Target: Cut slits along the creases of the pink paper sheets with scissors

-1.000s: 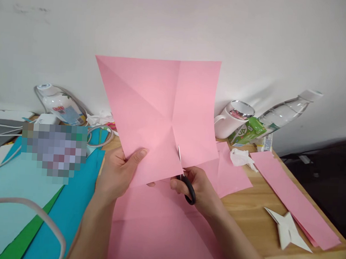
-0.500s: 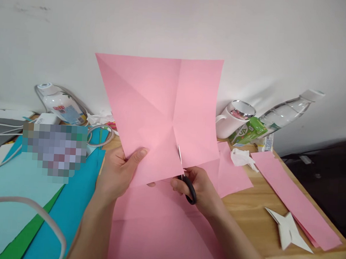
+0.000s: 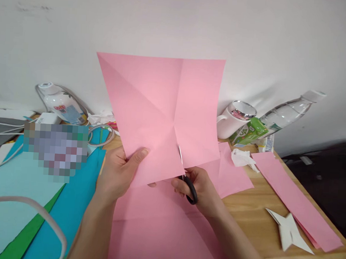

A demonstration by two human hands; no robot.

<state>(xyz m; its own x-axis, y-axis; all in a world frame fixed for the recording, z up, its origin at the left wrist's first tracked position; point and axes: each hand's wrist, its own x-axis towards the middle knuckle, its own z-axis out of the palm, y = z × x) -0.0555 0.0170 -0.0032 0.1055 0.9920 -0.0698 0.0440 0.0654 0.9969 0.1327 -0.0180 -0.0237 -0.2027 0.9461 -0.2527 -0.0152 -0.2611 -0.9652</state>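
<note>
A creased sheet of pink paper (image 3: 151,101) stands raised above the table, its folds meeting near the middle. My left hand (image 3: 123,169) pinches its lower left part, thumb in front and fingers behind. My right hand (image 3: 200,188) is closed around the black handles of a pair of scissors (image 3: 190,191). One blade shows against the front of the sheet at the lower edge, pointing up along a crease; the other blade is hidden behind the paper. Below both hands lies more pink paper (image 3: 154,238).
To the right are a folded white paper star (image 3: 289,232), pink strips (image 3: 297,199), a crumpled tissue (image 3: 243,158), a white mug (image 3: 232,121), a green carton (image 3: 249,132) and a clear bottle (image 3: 291,109). Blue paper (image 3: 78,194), a cable (image 3: 36,207) and a labelled bottle (image 3: 63,103) are left.
Hardly anything differs. The whole scene sits a few pixels further right, and both hands keep their hold on the paper and scissors.
</note>
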